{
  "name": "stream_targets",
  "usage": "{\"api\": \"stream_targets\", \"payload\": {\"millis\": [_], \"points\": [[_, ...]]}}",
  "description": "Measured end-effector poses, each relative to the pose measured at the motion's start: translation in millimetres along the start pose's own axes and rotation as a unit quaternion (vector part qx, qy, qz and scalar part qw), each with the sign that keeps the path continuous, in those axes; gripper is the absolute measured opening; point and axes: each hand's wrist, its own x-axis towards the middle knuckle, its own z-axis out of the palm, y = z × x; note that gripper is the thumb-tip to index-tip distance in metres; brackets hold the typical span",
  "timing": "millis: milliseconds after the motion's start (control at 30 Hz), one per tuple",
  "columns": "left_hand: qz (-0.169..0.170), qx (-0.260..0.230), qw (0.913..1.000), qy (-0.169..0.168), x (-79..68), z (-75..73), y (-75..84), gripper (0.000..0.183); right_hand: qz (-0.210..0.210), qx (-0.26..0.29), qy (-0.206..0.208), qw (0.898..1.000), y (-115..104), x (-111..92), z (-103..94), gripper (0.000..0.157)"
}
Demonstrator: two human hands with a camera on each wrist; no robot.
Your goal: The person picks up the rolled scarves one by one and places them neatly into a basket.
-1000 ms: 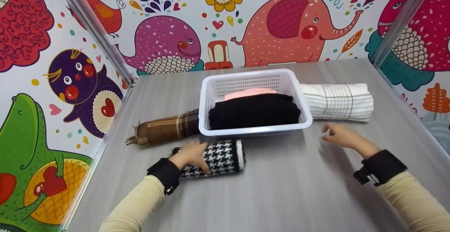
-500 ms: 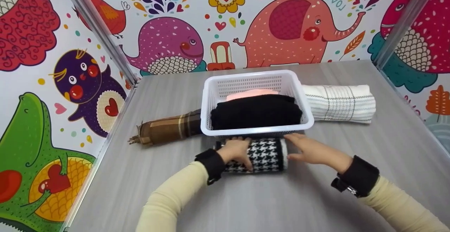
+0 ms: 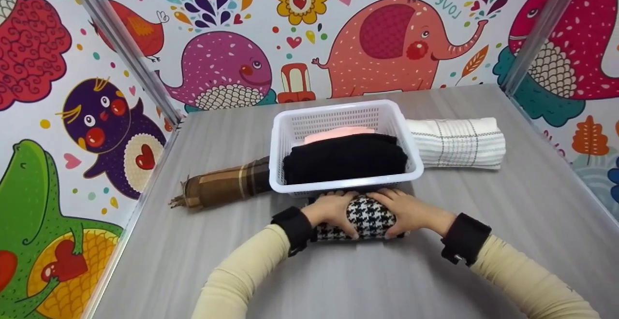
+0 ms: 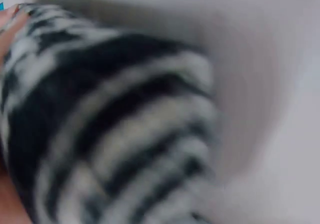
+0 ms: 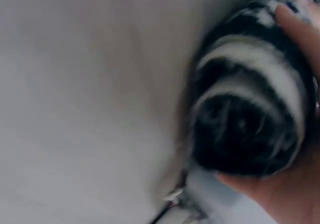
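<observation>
A rolled black-and-white houndstooth scarf lies just in front of the white basket. From its left side my left hand grips it, thumb toward me and fingers over the far side. My right hand holds the roll's right part in the same way. In the left wrist view the scarf is blurred, its striped end toward the camera. The right wrist view looks into the scarf's spiral end, with my right hand around it.
Behind the hands stands a white plastic basket with folded black cloth and pink cloth inside. A rolled brown plaid scarf with fringe lies left of it, a white plaid roll right. Printed panels border the grey table.
My left hand has brought the houndstooth scarf to the right, in front of the basket. My right hand has come in from the right and taken hold of its other end.
</observation>
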Motion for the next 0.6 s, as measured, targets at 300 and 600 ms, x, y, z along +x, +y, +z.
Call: {"api": "stream_targets", "payload": {"millis": [300,600], "points": [[0.022,-0.073,0.9969,-0.019,-34.7,3.0,-47.7,0.119,0.056,0.156,-0.029,0.986,21,-11,4.0,0.103],[0.054,-0.1,0.9926,0.044,-48.0,17.2,-66.2,0.113,0.041,0.128,0.005,0.991,24,-8,8.3,0.096]]}}
